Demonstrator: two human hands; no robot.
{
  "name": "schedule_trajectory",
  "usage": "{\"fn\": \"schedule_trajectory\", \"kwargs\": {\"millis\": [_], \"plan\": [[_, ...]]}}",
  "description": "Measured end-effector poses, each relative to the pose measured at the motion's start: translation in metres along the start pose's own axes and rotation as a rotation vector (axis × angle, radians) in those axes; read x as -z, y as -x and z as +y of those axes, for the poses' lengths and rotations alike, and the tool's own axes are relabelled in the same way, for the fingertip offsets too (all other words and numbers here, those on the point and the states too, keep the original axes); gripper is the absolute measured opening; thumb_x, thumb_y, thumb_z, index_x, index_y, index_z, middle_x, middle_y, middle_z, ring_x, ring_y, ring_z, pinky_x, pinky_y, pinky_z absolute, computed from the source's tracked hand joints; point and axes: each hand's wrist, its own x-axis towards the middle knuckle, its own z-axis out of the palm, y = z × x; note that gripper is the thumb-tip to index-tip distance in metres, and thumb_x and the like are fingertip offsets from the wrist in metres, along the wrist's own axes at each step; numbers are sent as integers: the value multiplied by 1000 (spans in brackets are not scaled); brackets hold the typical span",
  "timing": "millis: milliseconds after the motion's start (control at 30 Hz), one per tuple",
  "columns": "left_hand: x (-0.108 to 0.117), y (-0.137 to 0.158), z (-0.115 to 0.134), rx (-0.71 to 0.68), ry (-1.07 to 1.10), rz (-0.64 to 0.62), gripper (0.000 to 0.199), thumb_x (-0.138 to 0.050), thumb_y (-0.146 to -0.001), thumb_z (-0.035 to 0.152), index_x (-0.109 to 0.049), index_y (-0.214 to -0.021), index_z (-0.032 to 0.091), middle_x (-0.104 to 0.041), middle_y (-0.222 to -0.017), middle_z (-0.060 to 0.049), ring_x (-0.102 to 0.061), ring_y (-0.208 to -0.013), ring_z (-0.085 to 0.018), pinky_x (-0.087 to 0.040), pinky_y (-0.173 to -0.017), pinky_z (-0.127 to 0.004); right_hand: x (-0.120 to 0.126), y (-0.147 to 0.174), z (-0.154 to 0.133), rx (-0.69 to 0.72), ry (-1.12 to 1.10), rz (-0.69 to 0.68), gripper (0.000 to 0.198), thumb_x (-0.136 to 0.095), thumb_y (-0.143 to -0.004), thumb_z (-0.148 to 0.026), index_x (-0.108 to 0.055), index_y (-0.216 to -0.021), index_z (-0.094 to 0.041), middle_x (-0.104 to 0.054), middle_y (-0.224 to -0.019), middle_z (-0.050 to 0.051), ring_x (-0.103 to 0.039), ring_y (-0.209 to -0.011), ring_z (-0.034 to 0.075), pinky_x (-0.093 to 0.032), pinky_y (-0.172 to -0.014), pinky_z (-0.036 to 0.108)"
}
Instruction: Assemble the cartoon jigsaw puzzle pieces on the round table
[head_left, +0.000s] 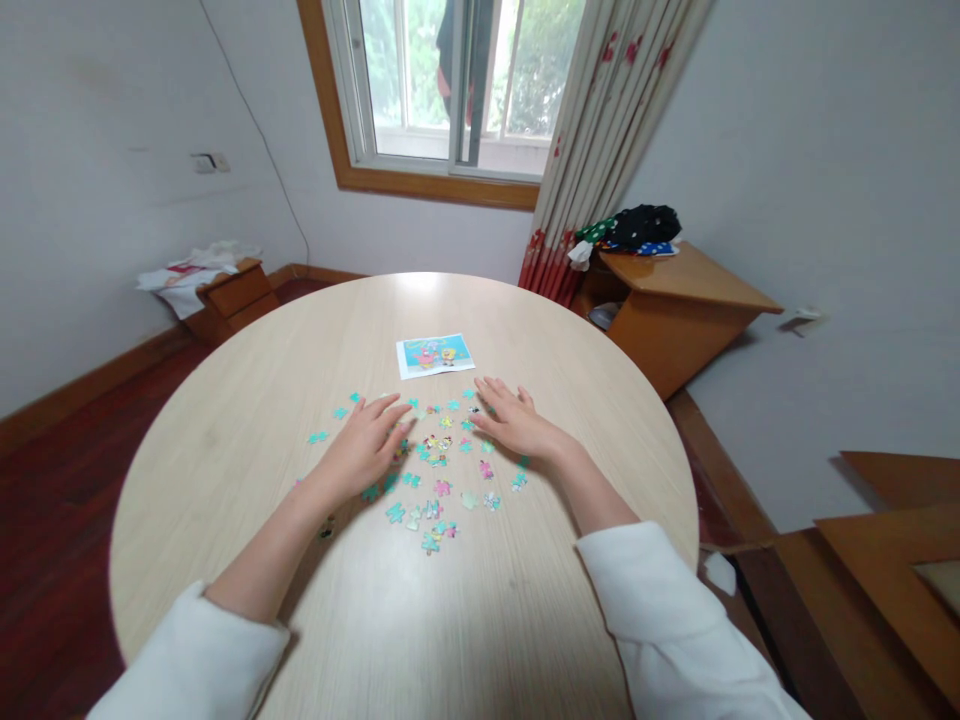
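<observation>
Puzzle pieces [437,443] loose on round table [480,630]; both hands [366,447] [517,422] palms down, fingers spread, nothing gripped; cabinet [694,280] compartment holds pale item [604,316].

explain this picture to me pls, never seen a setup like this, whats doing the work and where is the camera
There is no machine here, just a person's two bare hands. The one picture comes from a camera worn on the person's head, looking forward and down, so the white sleeves enter from the bottom. On the round table lie scattered small jigsaw pieces, many of them turquoise, and beyond them a printed cartoon picture. The left hand and right hand are spread over the pieces' two sides. Neither visibly holds anything; whether fingertips touch pieces is hard to tell.
</observation>
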Motion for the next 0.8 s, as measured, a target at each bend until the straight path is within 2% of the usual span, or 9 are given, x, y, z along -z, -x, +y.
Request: {"fn": "schedule_trajectory", "kwargs": {"millis": [100,200,267,367,433,567,800], "plan": [[7,12,-9,129,-59,15,53,-22,-97,41,-44,-135,12,-43,-145,-17,-35,-136,-28,-21,-112,-56,-5,11,-8,15,85,48,69,-31,-94,-55,-14,-152,-23,-7,-158,10,-2,-146,26,-5,-116,52],[11,43,-13,95,-162,-11,60,-25,-94,50,-36,-142,15,-34,-151,-17,-28,-140,-30,-19,-112,-56,-11,35,-10,70,193,95,68,-33,-92,-59,-17,-151,-30,-6,-158,7,-4,-145,30,-7,-115,55],[8,69,-15,79,-219,-41,62,-25,-93,54,-34,-144,19,-31,-152,-14,-24,-141,-31,-18,-112,-57,-16,51,-4,59,249,125,68,-35,-91,-60,-21,-150,-31,-7,-158,7,-5,-145,31,-6,-115,56],[-2,100,-19,109,-276,-59,66,-25,-92,58,-31,-146,22,-29,-153,-14,-23,-142,-31,-18,-112,-57,-24,70,11,-6,287,187,67,-34,-90,-61,-22,-149,-33,-11,-158,6,-8,-145,33,-9,-113,58],[-9,110,-21,143,-298,-70,68,-25,-91,59,-32,-146,20,-30,-152,-16,-26,-141,-32,-19,-112,-56,-31,76,21,-51,295,194,67,-36,-90,-61,-22,-149,-32,-15,-158,8,-11,-144,33,-12,-113,58],[-16,111,-21,193,-321,-60,68,-26,-91,59,-34,-146,19,-32,-151,-16,-27,-140,-33,-18,-112,-57,-39,76,27,-92,298,164,65,-33,-90,-62,-28,-148,-32,-19,-157,9,-15,-144,33,-15,-112,57],[-19,89,-16,229,-307,-60,69,-28,-91,58,-34,-146,16,-31,-151,-20,-27,-140,-32,-18,-112,-57,-32,61,18,-122,310,118,66,-29,-91,-63,-29,-147,-30,-19,-157,11,-14,-144,31,-15,-112,56]]}}
